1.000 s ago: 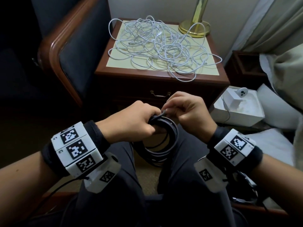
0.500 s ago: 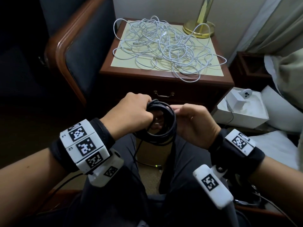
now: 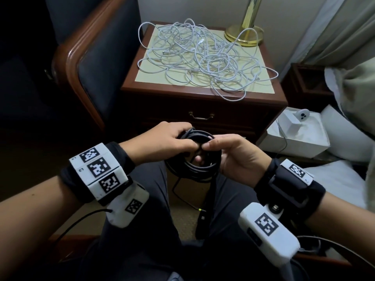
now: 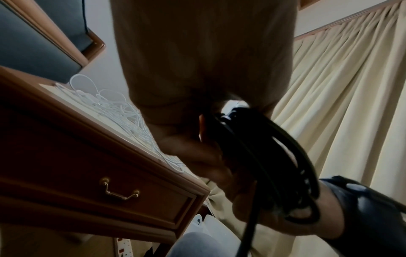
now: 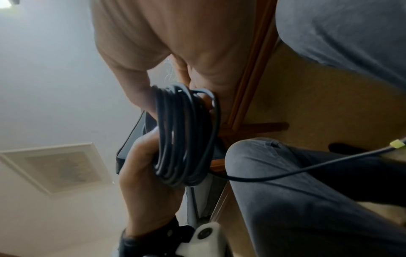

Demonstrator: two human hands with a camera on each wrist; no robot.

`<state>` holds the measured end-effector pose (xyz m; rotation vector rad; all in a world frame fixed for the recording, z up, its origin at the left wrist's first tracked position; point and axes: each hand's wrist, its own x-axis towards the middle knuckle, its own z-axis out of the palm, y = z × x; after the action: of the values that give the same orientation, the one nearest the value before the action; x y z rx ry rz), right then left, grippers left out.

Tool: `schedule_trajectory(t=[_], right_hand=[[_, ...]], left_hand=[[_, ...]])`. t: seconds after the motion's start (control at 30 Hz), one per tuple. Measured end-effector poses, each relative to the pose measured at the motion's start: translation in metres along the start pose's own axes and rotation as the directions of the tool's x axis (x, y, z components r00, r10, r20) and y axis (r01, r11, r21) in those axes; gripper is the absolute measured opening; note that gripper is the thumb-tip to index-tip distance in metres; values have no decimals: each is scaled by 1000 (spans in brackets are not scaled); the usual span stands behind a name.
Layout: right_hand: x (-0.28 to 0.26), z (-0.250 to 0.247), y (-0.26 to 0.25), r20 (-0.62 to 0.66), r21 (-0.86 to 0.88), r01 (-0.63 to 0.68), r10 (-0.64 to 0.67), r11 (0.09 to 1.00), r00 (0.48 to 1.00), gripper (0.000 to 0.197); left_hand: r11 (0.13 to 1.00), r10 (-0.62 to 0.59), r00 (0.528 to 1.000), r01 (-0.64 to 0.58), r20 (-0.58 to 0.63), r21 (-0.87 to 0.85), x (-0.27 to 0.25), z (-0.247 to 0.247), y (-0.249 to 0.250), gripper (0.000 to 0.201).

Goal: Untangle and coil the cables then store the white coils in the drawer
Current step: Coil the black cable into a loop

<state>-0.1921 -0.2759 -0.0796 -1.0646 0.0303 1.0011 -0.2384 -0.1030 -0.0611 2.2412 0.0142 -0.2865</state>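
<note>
Cables of two kinds are visible: one black coil [image 3: 194, 159] held over the lap, and one tangled heap of white cables [image 3: 203, 63] at 12 o'clock on the nightstand [image 3: 203, 98]; how many white cables are in the heap I cannot tell. At 10 o'clock stands one chair [image 3: 91, 63] with a wooden frame and dark padding. The left hand [image 3: 162, 145] has its fingers curled around the left side of the black coil, at 9 o'clock of the ring. The right hand [image 3: 237, 157] grasps the right side of the coil, at 3 o'clock, with the thumb and fingertips closed on the strands at the top. One loose end of the black cable [image 3: 205, 211] hangs down between the knees. The nightstand has one drawer [image 3: 200, 120] with one brass handle [image 3: 200, 116], and the drawer is closed. A pale mat [image 3: 146, 76] covers the top under the white heap. One brass lamp base [image 3: 244, 35] stands at the 1 o'clock corner of it. At 3 o'clock lies one open white box [image 3: 294, 138] on the floor, near white bedding [image 3: 341, 179]. Pale curtains [image 4: 340, 104] hang behind.
</note>
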Motion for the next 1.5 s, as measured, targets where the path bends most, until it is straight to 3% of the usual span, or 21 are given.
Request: schedule_trajectory(t=[0.1, 0.17, 0.23, 0.37, 0.5, 0.6, 0.7, 0.77, 0.87, 0.97, 1.1, 1.27, 1.5], right_hand=[[-3, 2, -3, 28, 108, -51, 48, 993, 998, 27], [-4, 4, -3, 69, 150, -59, 49, 987, 996, 28], [-4, 4, -5, 121, 146, -61, 43, 987, 992, 32], [-4, 6, -6, 161, 74, -4, -8, 997, 987, 23], [4, 5, 3, 43, -115, 76, -72, 990, 997, 54], [6, 4, 11, -69, -264, 126, -149, 956, 986, 57], [9, 4, 18, -115, -587, 162, -280, 793, 953, 53], [9, 3, 20, -146, -742, 118, -331, 660, 932, 49], [7, 0, 21, -156, -848, 104, -432, 520, 889, 49], [1, 4, 21, -94, -926, 148, -592, 347, 800, 54], [-2, 7, 26, 0, -964, 195, -737, 179, 676, 49], [3, 1, 26, 127, -977, 215, -800, 3, 587, 33], [7, -5, 24, 165, -978, 201, -820, -62, 548, 17]], left_hand=[[998, 25, 999, -27, -42, -54, 0, 0, 1, 38], [998, 26, 998, -30, -58, -62, 0, 0, 2, 32], [1000, 14, 998, -15, -54, -27, 1, 0, 2, 27], [997, -76, 997, 76, -23, 11, 1, 0, 4, 51], [982, -72, 994, 85, -81, 170, 1, 4, 7, 16], [963, -70, 993, 91, -94, 252, -2, 7, 8, 12], [941, -74, 990, 109, -120, 321, -5, 9, 9, 15], [914, -50, 988, 104, -145, 391, -7, 14, 11, 18], [883, 2, 986, 78, -169, 464, -10, 21, 14, 21], [867, 25, 982, 73, -189, 493, -10, 25, 15, 21], [882, -38, 975, 134, -217, 451, -9, 23, 13, 20], [929, -142, 959, 215, -246, 301, -4, 18, 9, 23], [938, -142, 943, 224, -300, 263, -3, 19, 8, 25]])
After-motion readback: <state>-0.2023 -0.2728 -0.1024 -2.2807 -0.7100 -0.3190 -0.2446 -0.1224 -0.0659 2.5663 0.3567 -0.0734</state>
